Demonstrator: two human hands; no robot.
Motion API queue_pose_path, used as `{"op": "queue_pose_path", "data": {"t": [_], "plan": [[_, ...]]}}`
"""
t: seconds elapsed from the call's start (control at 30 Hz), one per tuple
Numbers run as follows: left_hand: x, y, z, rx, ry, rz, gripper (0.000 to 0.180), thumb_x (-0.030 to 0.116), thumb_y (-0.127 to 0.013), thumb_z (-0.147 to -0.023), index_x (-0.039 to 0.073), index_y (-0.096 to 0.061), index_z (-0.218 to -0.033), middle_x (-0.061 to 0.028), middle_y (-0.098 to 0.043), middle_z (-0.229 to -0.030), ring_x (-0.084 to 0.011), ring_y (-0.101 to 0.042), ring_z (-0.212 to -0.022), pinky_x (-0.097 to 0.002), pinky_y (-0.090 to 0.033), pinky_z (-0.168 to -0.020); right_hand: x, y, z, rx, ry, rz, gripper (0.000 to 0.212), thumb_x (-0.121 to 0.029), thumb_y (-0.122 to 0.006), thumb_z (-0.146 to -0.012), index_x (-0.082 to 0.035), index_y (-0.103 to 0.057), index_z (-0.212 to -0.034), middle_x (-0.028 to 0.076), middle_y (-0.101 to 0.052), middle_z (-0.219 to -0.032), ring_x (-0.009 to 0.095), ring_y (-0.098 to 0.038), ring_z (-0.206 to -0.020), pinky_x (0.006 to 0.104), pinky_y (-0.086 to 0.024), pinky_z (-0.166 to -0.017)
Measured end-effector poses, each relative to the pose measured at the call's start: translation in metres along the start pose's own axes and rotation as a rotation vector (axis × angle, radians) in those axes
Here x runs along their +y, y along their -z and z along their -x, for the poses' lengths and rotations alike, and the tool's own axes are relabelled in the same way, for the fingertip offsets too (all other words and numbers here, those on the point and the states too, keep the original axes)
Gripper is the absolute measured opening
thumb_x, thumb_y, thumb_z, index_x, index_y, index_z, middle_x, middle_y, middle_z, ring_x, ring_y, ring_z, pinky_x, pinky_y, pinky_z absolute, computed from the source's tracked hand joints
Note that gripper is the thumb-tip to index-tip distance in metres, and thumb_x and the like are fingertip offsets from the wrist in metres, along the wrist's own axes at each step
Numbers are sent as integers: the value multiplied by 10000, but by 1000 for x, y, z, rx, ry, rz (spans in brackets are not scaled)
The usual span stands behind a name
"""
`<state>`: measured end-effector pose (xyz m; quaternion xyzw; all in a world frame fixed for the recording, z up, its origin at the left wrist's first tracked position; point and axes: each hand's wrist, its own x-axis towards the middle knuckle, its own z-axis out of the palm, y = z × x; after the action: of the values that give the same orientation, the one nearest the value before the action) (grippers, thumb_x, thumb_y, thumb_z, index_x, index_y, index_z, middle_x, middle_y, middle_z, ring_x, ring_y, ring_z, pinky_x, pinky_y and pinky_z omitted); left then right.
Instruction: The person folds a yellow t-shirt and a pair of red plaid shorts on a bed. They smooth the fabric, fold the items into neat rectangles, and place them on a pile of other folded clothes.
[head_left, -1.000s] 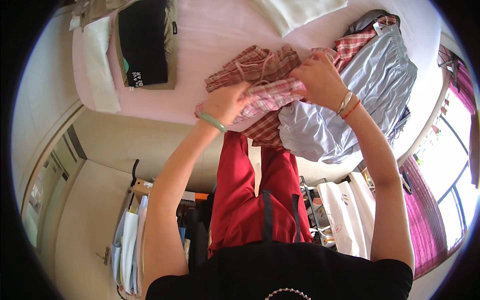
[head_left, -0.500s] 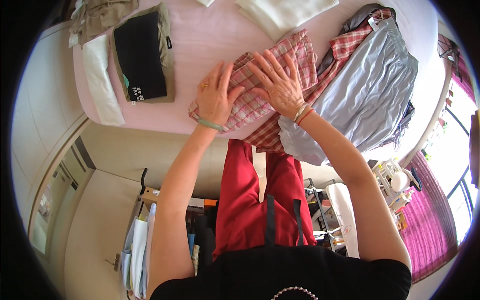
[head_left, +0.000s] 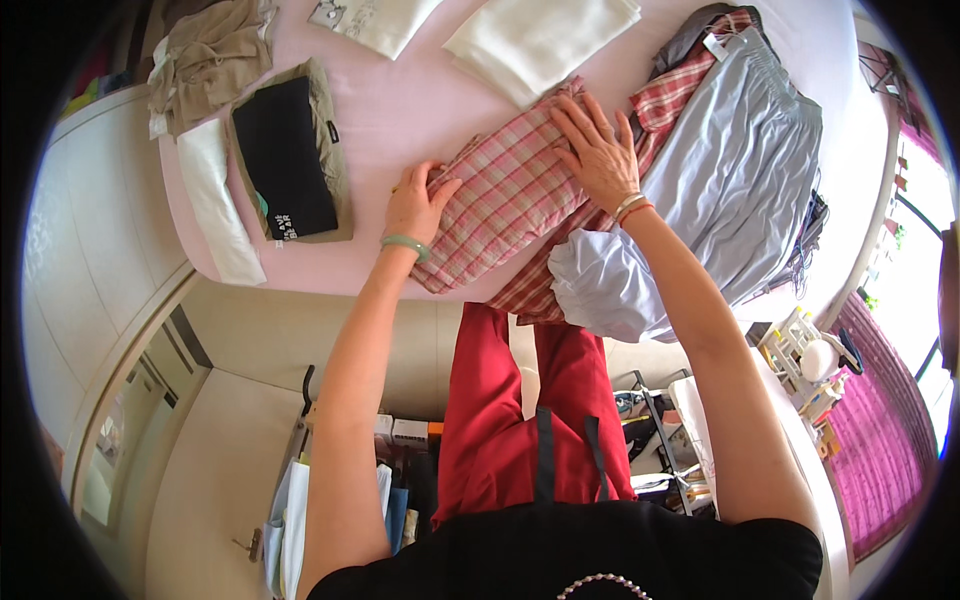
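Note:
A folded pink and red plaid garment lies slantwise on the pink-covered bed in front of me. My left hand rests at its left edge, thumb apart from the bent fingers, some fingertips hidden along the fold. On the garment's right end my right hand lies flat with spread fingers. Beneath and beside it, a darker red plaid garment hangs a little over the bed's near edge. A light grey-blue garment with an elastic waist spreads out to the right, close to my right wrist.
Left on the bed are a black folded garment on a khaki one, a white folded cloth and a crumpled beige garment. Farther back lie white cloths. Shelves with odds and ends stand below the bed's edge.
My hands have moved apart, the left toward the garment's left edge and the right toward its far right end. The plaid garment now lies flatter and smoother, in a longer shape.

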<state>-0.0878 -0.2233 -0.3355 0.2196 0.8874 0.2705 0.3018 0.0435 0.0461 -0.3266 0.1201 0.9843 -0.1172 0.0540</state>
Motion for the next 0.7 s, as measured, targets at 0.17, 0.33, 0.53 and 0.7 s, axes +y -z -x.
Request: {"op": "queue_pose_path", "data": {"t": [0.17,0.33,0.53,0.7], "plan": [[-1,6,10,13,-37,66,579,431,-744,-810,19,-575,-1181,-169,-572,-1197,-324,-597,-1054,-406,-502,-887,-9,19,37,274,-337,-594,384,-200,-621,-906,-116,-575,-1278,129,-558,-1286,241,-517,-1223,412,-397,-1031],[11,11,0,-136,35,-64,723,503,-812,-704,-1,-575,-1165,-182,-578,-1189,-342,-596,-1058,-414,-504,-877,-88,-12,100,-31,-1194,-1685,453,-227,-696,-889,50,-555,-1219,105,-625,-1082,192,-612,-997,322,-509,-852],[-1,14,4,136,185,69,581,372,-816,-756,2,-601,-1149,-190,-615,-1087,-305,-614,-964,-373,-514,-816,-107,-24,80,-391,-1209,-1649,536,-310,-713,-883,136,-563,-1140,172,-675,-1002,265,-702,-860,349,-596,-714],[-68,-23,100,725,437,474,687,389,-765,-828,64,-455,-1348,-123,-510,-1310,-239,-537,-1147,-354,-457,-937,-47,-7,74,-313,-772,-825,331,-318,-713,-855,6,-646,-865,155,-662,-655,293,-683,-653,412,-529,-619]]}}
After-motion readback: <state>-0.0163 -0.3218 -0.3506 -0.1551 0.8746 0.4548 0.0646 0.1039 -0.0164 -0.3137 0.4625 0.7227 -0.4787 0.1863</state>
